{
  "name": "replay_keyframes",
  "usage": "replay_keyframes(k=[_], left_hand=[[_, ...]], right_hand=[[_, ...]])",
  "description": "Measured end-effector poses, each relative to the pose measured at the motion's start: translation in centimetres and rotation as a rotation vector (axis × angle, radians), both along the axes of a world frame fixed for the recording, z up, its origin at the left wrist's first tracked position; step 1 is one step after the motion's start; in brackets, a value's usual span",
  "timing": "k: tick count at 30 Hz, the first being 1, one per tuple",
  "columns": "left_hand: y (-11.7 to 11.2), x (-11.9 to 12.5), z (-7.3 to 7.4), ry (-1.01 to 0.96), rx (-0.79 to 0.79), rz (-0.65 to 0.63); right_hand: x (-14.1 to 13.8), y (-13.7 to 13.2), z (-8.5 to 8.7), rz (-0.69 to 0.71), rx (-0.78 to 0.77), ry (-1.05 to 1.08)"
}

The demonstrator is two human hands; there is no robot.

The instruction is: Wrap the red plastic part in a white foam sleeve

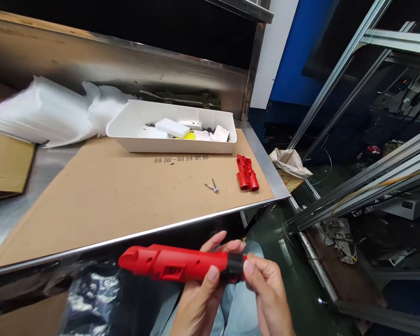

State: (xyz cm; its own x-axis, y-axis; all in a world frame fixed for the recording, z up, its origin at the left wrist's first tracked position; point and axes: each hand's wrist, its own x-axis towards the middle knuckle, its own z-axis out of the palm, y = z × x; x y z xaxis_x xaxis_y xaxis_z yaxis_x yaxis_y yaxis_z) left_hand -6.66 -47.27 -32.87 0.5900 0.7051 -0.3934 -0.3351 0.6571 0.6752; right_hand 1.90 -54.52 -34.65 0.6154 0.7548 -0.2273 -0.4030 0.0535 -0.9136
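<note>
**Two-handed grip on red plastic housing [175,263]**

Left hand [199,298] is clasping it mid-body, thumb on top; right hand [268,296] is pinching the black-banded end [235,268]. Both are holding it in the air just below the steel bench edge [126,237]. Farther out, a cardboard sheet [101,210] is carrying a red moulded part [247,173], small metal screws [213,186], and a white tray [171,142] of white pieces.

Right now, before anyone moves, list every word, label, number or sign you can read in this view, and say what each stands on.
"俱进科技-周转" (best reading, upside down): printed on the cardboard sheet.
Mark on the red plastic housing: too blurred to read.
Dark patch on the white device: too small to read.
</note>
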Motion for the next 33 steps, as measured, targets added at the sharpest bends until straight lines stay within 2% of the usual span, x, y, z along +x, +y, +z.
replay_keyframes(k=[3,5,8,13,19,21,24,28,30,33], left_hand=[[0.3,0.1,0.2,0.020,0.001,0.039],[0.4,0.1,0.1,0.027,0.021,0.048],[0.5,0.1,-0.3,0.045,0.053,0.034],[0.7,0.0,-1.0,0.053,0.067,-0.011],[0.9,-0.1,-1.4,0.086,0.202,-0.015],[0.9,-0.1,-1.3,0.103,0.257,-0.008],[0.6,0.1,-0.8,0.134,0.372,0.075],[-0.3,0.2,-0.1,0.138,0.704,0.155],[-0.6,0.2,-0.1,0.137,0.796,0.160],[-0.4,0.4,-0.3,0.181,0.650,0.152]], right_hand=[[0.0,0.1,0.2,0.039,-0.010,-0.214],[0.0,0.3,0.1,0.048,-0.066,-0.269],[-0.1,0.5,-0.1,0.056,-0.098,-0.265],[0.1,0.8,-0.2,0.061,-0.066,-0.223],[0.0,0.9,-0.2,0.036,-0.044,-0.205],[0.0,0.8,-0.4,0.037,-0.038,-0.208],[0.2,0.8,-1.0,0.047,-0.024,-0.187],[0.7,1.0,-1.7,0.074,-0.006,-0.160],[0.8,1.0,-1.6,0.094,0.007,-0.148],[0.8,0.7,-1.2,0.121,0.053,-0.101]])
